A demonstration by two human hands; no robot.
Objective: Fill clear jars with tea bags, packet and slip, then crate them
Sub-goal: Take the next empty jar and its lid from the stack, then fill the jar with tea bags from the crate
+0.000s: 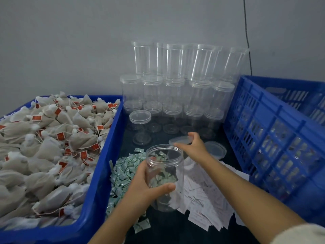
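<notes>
Counter (175, 231), dark, against a grey wall.

Jar (164, 176): one, clear, open-mouthed, empty, held upright-tilted above the counter. The left hand (149, 184) grips its body, fingers curled behind, thumb across the front.

Lid (181, 140): one, clear, pinched at its rim by the right hand (194, 147), just above and behind the jar's mouth. A second loose lid (215, 150) lies on the counter to the right.

Stacked jars (177, 88): clear, lidded, in three tiers by the wall; exact count cannot be told, roughly five across each tier.

Tea bags (47, 138): a heaped pile, uncounted, in a blue tray (105, 155) at left; each has a red tag, writing too small to read.

Packets (123, 173): a heap of small green-and-white ones, print unreadable, between tray and jar.

Slips (207, 205): a spread of white paper ones, text illegible, under the right forearm.

Crate (274, 131): one, blue, slatted, at right, touching the jar stack.
</notes>
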